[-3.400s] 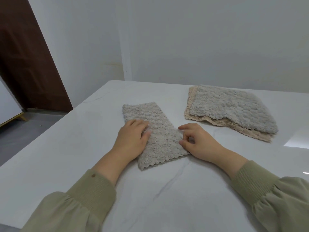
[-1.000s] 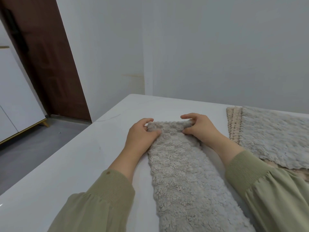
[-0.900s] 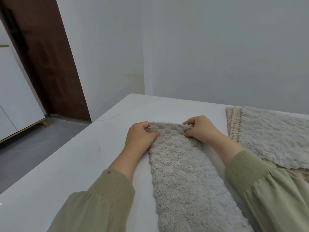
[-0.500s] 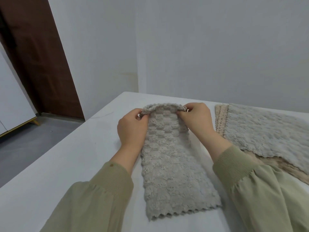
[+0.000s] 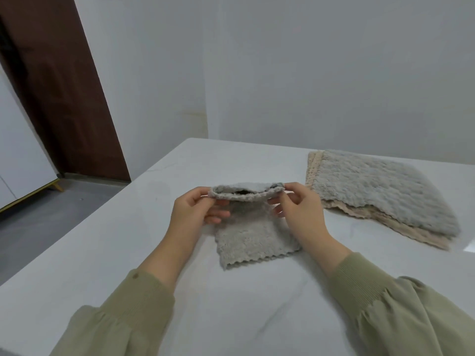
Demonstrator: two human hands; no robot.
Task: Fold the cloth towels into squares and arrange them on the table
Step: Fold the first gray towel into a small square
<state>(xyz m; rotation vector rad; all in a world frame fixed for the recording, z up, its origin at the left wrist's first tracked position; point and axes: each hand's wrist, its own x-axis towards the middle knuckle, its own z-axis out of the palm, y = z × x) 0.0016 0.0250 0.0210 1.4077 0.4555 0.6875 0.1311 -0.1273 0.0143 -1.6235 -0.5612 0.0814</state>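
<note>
Your grip is a pinch of each hand, left hand (image 5: 195, 214) and right hand (image 5: 295, 214), closed on the far corners of the towel (image 5: 254, 240), lifting that end toward you so it folds square over the half lying mid-counter (image 5: 128, 253).

— Table (image 5: 77, 278), centre?
— I log one towel (image 5: 254, 240), near end flat, far end lifted between left hand (image 5: 192, 214) and right hand (image 5: 298, 211).
— Right of it?
— Stack of towels (image 5: 380, 191), well apart, nearer the wall (image 5: 308, 73).

Both green sleeves (image 5: 411, 312) run off the bottom edge, and the grey towel (image 5: 380, 186) hides most of the beige towel (image 5: 401, 226) beneath.
</note>
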